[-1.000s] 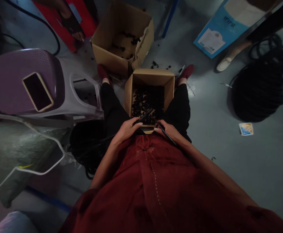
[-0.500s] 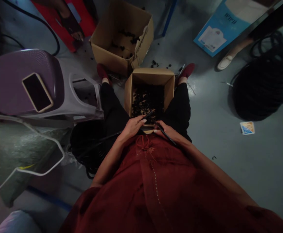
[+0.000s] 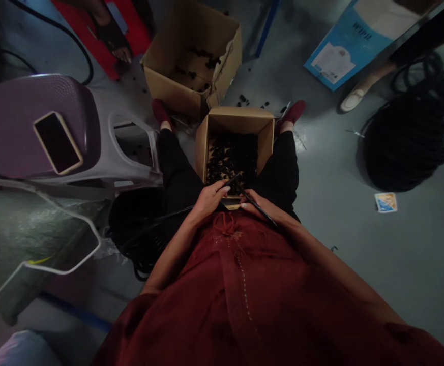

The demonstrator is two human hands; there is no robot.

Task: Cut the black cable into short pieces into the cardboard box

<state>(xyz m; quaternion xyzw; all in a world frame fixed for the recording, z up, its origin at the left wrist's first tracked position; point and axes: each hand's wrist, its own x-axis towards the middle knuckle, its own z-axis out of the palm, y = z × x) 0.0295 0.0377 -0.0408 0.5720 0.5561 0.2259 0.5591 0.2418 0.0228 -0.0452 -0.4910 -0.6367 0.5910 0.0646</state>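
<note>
Your closed left hand (image 3: 209,197) pinches a thin black flexible cord (image 3: 233,179) slanting forward-right, its tip just beyond the slim black rod (image 3: 262,209) your closed right hand (image 3: 266,202) grips, slanting back-right.

Matt cardbd box (image 3: 240,122), plast. stool (image 3: 11,122)

Left hand: mine (image 3: 207,198), a bit further forward and to my right than a second ago, thumb nearer the opening of the cardboard box (image 3: 240,113).
Black strip: (image 3: 233,179) shorter end past my fingers now.
Gap to right hand: narrower; right hand (image 3: 262,202) within easy reach of the strip's end.
Black cord: (image 3: 172,214) clearer line beside my left wrist.
Stool, phone: stool (image 3: 19,117) and phone (image 3: 58,142) a touch further left in view.
</note>
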